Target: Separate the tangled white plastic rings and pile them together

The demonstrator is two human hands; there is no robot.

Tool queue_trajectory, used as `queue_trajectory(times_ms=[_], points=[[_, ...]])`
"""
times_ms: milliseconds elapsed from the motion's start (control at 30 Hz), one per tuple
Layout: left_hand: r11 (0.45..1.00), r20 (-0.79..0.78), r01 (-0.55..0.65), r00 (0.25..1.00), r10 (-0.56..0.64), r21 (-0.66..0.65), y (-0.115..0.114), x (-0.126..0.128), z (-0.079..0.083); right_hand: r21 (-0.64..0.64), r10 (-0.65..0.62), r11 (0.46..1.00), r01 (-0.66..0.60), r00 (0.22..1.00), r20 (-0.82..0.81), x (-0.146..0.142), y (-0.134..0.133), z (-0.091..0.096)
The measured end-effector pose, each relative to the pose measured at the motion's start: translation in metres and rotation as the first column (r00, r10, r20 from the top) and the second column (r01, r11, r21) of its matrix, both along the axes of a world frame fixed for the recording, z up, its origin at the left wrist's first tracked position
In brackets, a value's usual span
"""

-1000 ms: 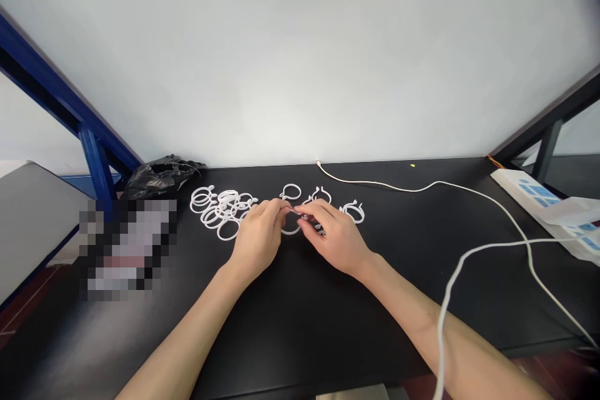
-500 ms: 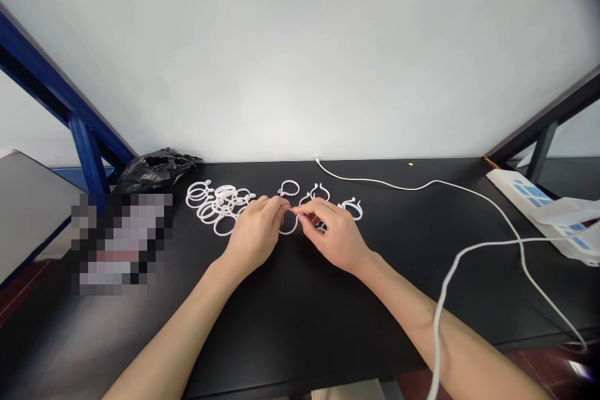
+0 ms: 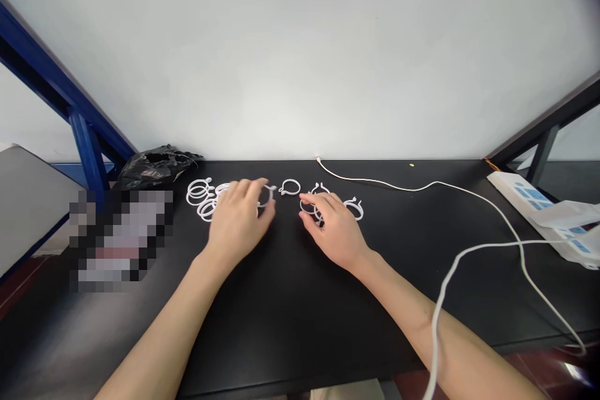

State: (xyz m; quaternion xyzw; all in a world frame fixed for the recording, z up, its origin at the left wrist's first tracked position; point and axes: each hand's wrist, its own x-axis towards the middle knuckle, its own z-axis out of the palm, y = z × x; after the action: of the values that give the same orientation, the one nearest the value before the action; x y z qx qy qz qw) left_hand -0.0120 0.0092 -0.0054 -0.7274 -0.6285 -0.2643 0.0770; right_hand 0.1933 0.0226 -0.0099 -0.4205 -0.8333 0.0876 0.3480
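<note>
A white plastic ring (image 3: 267,197) with small knobs, like a shower curtain ring, sits between the thumb and fingers of my left hand (image 3: 238,215). That hand is loosely curled over the left group of white rings (image 3: 199,194) and hides part of it. My right hand (image 3: 335,222) is open, its thumb and forefinger apart, above another ring (image 3: 307,205) and partly covering several more. Between the hands, toward the back, lies a single closed ring (image 3: 291,187). Rings with spread ends (image 3: 354,209) rest just right of my right hand.
A white cable (image 3: 435,183) runs over the black table (image 3: 290,325) and loops across my right forearm. At the right lies a white and blue package (image 3: 539,200). A black plastic bag (image 3: 157,165) is at the back left, near a blurred-out item (image 3: 124,237).
My hands have come apart. The left has moved left with the ring that both were pinching; the right has stayed near its place and its fingers have parted.
</note>
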Motion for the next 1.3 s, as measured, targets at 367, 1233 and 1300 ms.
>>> queue_trajectory(times_ms=[367, 1233, 1300], points=[[0.973, -0.129, -0.232, 0.965, 0.229, -0.012, 0.007, -0.016, -0.015, 0.134, -0.074, 0.991, 0.014, 0.888, 0.454, -0.023, 0.018, 0.001], [0.884, 0.359, 0.453, 0.849, -0.389, -0.114, -0.007, 0.010, 0.005, 0.010, 0.150, 0.988, -0.152, 0.960, -0.237, -0.012, -0.004, 0.002], [0.890, 0.354, 0.442, 0.854, -0.381, -0.109, -0.007, 0.010, 0.005, 0.030, 0.151, 0.988, -0.149, 0.956, -0.253, -0.012, -0.003, 0.001]])
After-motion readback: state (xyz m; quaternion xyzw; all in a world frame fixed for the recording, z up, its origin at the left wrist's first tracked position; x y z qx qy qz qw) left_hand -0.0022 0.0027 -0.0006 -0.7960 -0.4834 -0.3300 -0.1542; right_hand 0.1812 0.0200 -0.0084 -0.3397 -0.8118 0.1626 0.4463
